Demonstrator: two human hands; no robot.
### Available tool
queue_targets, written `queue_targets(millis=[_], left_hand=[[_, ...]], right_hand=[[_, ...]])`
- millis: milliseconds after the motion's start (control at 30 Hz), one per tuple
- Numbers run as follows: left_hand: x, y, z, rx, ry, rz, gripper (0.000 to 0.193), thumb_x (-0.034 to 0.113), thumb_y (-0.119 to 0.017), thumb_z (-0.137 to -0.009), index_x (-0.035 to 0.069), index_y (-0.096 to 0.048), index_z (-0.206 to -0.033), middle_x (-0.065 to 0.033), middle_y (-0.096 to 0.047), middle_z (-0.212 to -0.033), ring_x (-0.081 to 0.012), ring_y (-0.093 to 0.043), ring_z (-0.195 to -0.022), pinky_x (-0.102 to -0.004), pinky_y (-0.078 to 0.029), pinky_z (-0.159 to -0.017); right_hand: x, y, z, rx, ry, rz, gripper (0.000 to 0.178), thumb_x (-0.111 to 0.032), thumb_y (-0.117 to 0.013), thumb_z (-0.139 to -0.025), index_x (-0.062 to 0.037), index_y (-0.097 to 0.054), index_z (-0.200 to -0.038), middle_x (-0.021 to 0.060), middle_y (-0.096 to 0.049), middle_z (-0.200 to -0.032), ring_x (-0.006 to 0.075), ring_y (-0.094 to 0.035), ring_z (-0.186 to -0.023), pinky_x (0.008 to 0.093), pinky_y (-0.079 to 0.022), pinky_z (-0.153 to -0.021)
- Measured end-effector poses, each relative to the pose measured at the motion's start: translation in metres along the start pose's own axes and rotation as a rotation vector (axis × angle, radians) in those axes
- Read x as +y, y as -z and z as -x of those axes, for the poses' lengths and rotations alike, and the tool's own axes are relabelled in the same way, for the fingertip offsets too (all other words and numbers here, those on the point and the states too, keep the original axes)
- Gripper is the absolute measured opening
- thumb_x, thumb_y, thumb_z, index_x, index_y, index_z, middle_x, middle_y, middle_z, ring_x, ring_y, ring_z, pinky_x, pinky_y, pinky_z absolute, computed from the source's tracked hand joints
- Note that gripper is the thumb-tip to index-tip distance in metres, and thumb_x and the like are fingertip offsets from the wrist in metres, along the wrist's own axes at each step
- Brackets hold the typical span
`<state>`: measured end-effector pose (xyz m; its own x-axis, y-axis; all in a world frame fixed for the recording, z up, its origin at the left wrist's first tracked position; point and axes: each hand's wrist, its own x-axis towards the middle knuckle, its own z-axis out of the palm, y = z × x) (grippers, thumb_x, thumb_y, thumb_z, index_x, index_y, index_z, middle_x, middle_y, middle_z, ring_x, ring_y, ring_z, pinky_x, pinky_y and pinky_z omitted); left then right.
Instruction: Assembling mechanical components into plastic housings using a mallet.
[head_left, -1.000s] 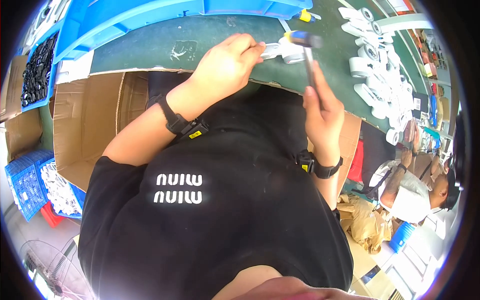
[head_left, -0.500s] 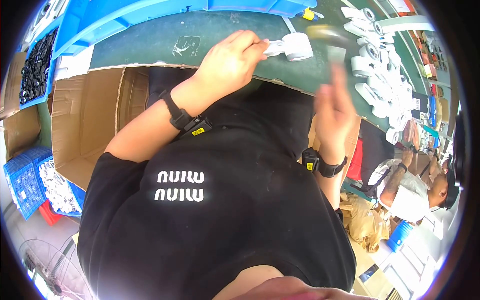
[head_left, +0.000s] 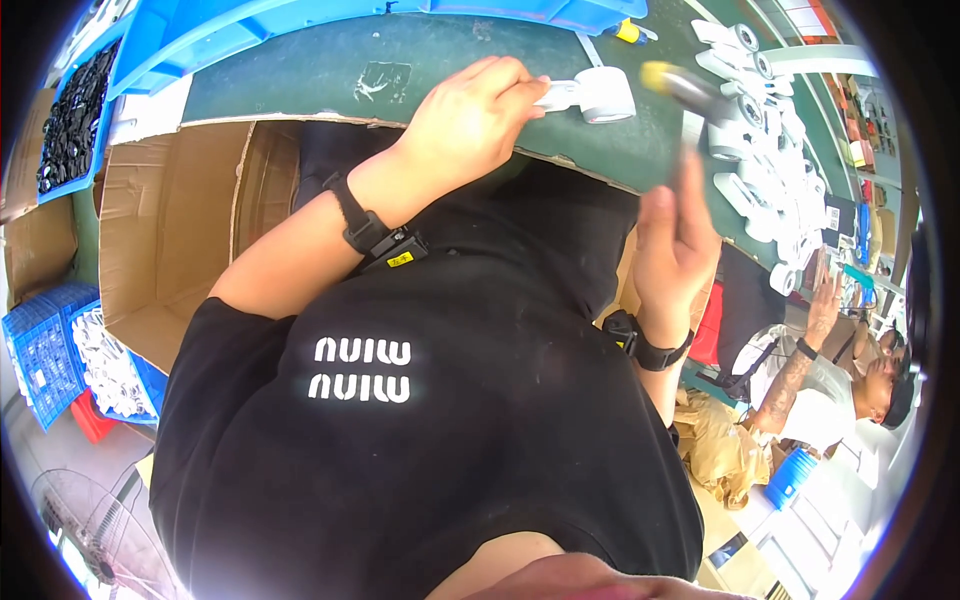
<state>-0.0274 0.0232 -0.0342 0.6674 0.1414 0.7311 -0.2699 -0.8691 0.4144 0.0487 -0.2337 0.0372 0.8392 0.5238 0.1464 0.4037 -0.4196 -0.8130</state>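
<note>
My left hand (head_left: 475,110) is closed on the thin end of a white caster-like part (head_left: 606,95), whose round end rests on the green table. My right hand (head_left: 675,245) grips a hammer (head_left: 697,94) by its pale handle, index finger stretched along it. The hammer's head is dark with a yellow face, somewhat blurred, and is raised to the right of the white part, apart from it. Several more white caster-like parts (head_left: 750,140) with round wheels lie heaped at the right of the table.
A large blue bin (head_left: 240,40) lines the table's far left, beside a blue tray of small black parts (head_left: 75,120). A yellow-and-black tool (head_left: 630,33) lies at the back. Below the edge is an open cardboard box (head_left: 170,220). Another person (head_left: 815,395) sits at right.
The hammer and my right hand have shifted slightly right, away from the white part. My left hand keeps its hold almost in place. At right, the other person's arm has risen.
</note>
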Motion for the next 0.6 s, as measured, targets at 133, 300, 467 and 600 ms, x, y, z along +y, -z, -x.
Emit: queue_targets(millis=[133, 300, 467, 600], left_hand=[[-0.004, -0.004, 0.001, -0.002, 0.014, 0.044, 0.032, 0.005, -0.083, -0.088, 0.002, -0.076, -0.119, -0.0115, -0.070, -0.102, -0.0336, -0.071, -0.090, -0.0419, -0.061, -0.078], [-0.009, 0.004, 0.004, -0.029, 0.133, 0.130, 0.039, 0.012, -0.085, -0.090, 0.003, -0.074, -0.126, -0.0121, -0.075, -0.101, -0.0347, -0.073, -0.092, -0.0412, -0.061, -0.081], [-0.005, 0.003, 0.001, -0.029, 0.225, 0.248, 0.054, 0.017, -0.086, -0.090, 0.004, -0.063, -0.137, -0.0165, -0.079, -0.107, -0.0407, -0.074, -0.099, -0.0472, -0.060, -0.087], [-0.006, 0.005, 0.005, -0.035, 0.256, 0.228, 0.055, 0.017, -0.086, -0.090, 0.005, -0.061, -0.137, -0.0157, -0.078, -0.105, -0.0397, -0.074, -0.098, -0.0467, -0.060, -0.085]], right_hand=[[0.014, -0.018, -0.024, 0.196, 0.582, 0.330, 0.050, -0.003, -0.062, -0.108, -0.0103, -0.060, -0.157, 0.0055, -0.074, -0.084, 0.0134, -0.055, -0.068, 0.0291, -0.053, -0.071], [-0.005, -0.012, -0.005, -0.010, 0.124, -0.095, 0.050, 0.001, -0.059, -0.108, -0.0065, -0.058, -0.158, 0.0013, -0.068, -0.087, 0.0077, -0.057, -0.071, 0.0240, -0.052, -0.072], [0.014, -0.027, -0.023, 0.145, 0.693, 0.302, 0.044, -0.001, -0.064, -0.107, -0.0011, -0.064, -0.151, 0.0036, -0.067, -0.086, 0.0086, -0.058, -0.071, 0.0242, -0.052, -0.070], [-0.010, -0.022, -0.007, -0.104, 0.291, 0.146, 0.044, 0.000, -0.065, -0.105, 0.0009, -0.064, -0.150, 0.0081, -0.071, -0.088, 0.0142, -0.060, -0.070, 0.0285, -0.054, -0.073]])
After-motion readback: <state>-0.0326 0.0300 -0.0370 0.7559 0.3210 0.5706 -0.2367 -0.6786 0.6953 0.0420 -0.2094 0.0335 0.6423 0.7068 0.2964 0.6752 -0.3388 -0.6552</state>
